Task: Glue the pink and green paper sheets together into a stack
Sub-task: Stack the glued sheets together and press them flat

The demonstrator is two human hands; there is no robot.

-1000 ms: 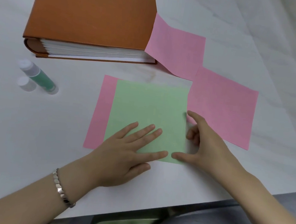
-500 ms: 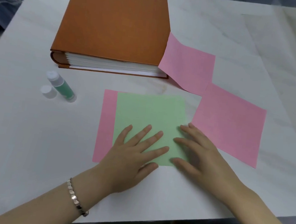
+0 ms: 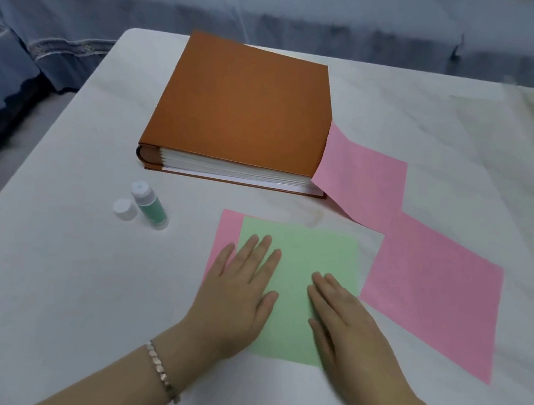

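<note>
White table, filling most of the view. On its far half, orange album, closed, lying flat, spine to the left.

Right of centre, right pink sheet, flat on the table, turned cornerwise, near the green sheet's right edge but apart from it.

At near centre, green sheet, flat on top of lower pink sheet, shifted right, leaving only a pink strip in sight along the left edge.

Far pink sheet, left edge propped against the album's right side, the rest sloping down to the table. Near corner meeting the right pink sheet; touching or overlapping, cannot tell.

Left hand, palm down, fingers straight and close together, pressing the green sheet's left part, little finger over the pink strip.

Right hand, likewise flat with straight fingers, pressing the green sheet's near right part.

Glue, green body with white top, left of the sheets, well apart from both hands.

White cap, just beside the glue on its left.

Bracelet, on the left wrist.
</note>
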